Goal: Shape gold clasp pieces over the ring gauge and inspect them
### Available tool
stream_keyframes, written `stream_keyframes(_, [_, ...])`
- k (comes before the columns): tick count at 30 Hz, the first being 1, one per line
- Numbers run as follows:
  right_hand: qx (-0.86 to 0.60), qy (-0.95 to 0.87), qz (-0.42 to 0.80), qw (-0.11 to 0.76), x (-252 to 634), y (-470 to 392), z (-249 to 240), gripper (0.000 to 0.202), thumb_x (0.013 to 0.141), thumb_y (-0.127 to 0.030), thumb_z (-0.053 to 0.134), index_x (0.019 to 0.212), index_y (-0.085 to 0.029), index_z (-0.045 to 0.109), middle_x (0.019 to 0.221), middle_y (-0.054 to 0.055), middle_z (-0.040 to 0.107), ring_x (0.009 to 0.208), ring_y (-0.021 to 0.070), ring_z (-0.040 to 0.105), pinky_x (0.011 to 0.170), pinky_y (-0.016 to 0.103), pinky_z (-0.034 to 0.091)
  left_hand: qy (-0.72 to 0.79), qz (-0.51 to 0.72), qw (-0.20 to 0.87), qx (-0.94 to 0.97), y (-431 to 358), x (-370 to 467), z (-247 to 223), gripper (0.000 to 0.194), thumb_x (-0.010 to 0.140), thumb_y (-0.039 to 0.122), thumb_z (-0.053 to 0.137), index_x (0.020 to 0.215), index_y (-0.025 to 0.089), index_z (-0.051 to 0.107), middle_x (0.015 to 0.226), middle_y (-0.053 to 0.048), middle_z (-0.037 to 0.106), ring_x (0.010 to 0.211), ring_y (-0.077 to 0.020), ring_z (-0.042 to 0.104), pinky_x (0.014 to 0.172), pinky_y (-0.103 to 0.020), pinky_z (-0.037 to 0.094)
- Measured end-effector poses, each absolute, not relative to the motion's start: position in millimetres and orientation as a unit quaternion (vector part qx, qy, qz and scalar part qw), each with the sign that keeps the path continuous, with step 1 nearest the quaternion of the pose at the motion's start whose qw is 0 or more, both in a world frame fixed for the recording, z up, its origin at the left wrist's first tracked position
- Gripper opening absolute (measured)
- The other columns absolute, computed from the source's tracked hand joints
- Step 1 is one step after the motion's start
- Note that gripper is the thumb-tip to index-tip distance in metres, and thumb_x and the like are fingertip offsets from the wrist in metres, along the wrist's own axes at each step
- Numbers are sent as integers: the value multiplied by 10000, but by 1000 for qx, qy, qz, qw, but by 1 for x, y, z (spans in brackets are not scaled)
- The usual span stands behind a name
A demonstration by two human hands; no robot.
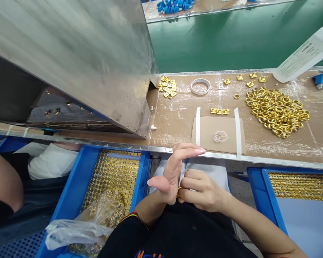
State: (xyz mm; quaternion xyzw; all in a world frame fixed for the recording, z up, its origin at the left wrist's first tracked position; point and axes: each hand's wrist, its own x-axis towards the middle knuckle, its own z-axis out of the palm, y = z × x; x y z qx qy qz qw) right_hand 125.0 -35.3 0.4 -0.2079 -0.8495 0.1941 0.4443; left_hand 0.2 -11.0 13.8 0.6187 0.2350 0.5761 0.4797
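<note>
In front of my body, just below the table's front edge, my left hand (172, 175) is raised with its fingers stretched out and the thumb apart. My right hand (201, 190) presses against the heel of it with curled fingers. A small gold ring (178, 192) shows between the right fingertips and the left hand, mostly hidden. Beyond the hands, a cardboard pad (210, 134) is taped to the table, with a coil of clear thread (220, 136) on it. A short row of gold pieces (220, 111) lies at the pad's far edge.
Gold rings form a pile (278, 111) at right, near a leaning white bottle (304, 53). A tape roll (200, 86) and small gold pieces (167, 86) lie farther back. A metal housing (104, 64) stands at left. Blue trays (67, 200) flank my lap; another person's arm (5, 175) shows.
</note>
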Motion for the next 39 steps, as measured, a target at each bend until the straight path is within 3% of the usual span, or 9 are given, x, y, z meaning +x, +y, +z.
stream_keyframes(25, [-207, -836, 228, 455, 121, -36, -6, 439, 1083, -141, 365, 731, -171, 625, 685, 21, 556, 652, 165, 415, 600, 303, 375, 228, 560, 536, 590, -12, -3, 7, 1001, 861, 791, -100, 1294, 244, 618, 1257, -114, 635, 1187, -302, 555, 1105, -525, 374])
stream_keyframes(39, [-216, -844, 203, 448, 121, -33, -7, 452, 1073, -143, 367, 695, -181, 613, 673, 12, 519, 628, 160, 413, 586, 308, 329, 217, 542, 544, 603, -7, -4, 8, 1041, 837, 796, -133, 1302, 238, 614, 1254, -120, 635, 1176, -299, 562, 1092, -512, 384])
